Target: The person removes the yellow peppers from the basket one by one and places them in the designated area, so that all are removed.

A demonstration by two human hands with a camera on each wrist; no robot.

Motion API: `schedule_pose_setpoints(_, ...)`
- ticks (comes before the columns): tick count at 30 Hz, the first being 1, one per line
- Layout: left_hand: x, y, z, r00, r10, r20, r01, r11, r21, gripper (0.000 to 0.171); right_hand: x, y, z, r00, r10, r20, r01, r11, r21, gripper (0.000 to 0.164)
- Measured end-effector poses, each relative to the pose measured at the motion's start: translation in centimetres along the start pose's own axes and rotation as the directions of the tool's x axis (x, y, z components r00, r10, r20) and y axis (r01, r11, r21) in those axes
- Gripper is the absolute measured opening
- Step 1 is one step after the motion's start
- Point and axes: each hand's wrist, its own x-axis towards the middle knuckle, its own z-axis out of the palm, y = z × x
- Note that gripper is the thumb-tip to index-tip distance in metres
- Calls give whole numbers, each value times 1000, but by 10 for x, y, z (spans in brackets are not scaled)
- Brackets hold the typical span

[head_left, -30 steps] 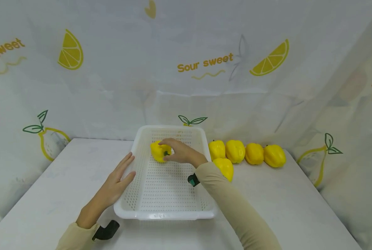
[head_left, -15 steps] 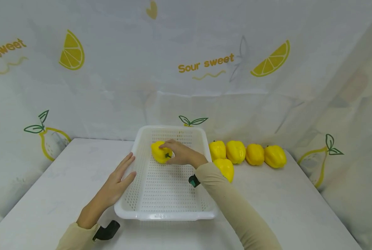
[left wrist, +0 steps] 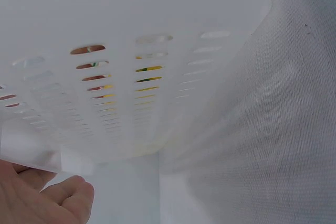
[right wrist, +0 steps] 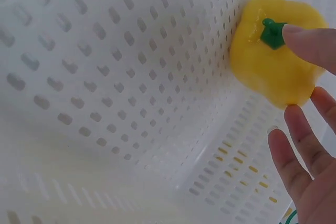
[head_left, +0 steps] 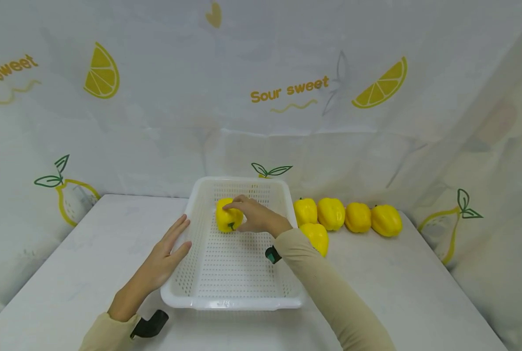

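Note:
A yellow bell pepper [head_left: 223,220] with a green stem lies in the far part of a white perforated plastic basket [head_left: 230,303]. My right hand [head_left: 256,216] reaches in from the right and holds this pepper between thumb and fingers. Close up in the right wrist view, the thumb lies by the pepper's green stem [right wrist: 272,34] and fingertips touch its side. On the basket's left side rests my left hand [head_left: 160,261], fingers stretched along the rim and thumb apart. Its fingers [left wrist: 73,195] show at the basket's edge in the left wrist view.
Several more yellow bell peppers [head_left: 330,213] stand on the white table [head_left: 401,282] to the right of the basket, one of them [head_left: 315,238] nearer and partly behind the right sleeve. A white curtain with lemon prints [head_left: 177,112] hangs behind the table.
The pepper in the basket has shifted slightly right and turned, its stem now pointing more toward the front. My right hand has moved a little with it; the left hand stays put.

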Motion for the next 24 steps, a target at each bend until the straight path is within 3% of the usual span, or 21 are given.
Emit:
schedule_pose_setpoints(12,-1,-1,-1,1000,6,1,-6,1000,-7,61,-2,-3,-1,998,11,-68,-17,996,-89,61)
schedule_pose_setpoints(24,0,2,0,1000,0,-4,0,1000,5,61,2,1,3,990,38,-132,-48,996,-77,55)
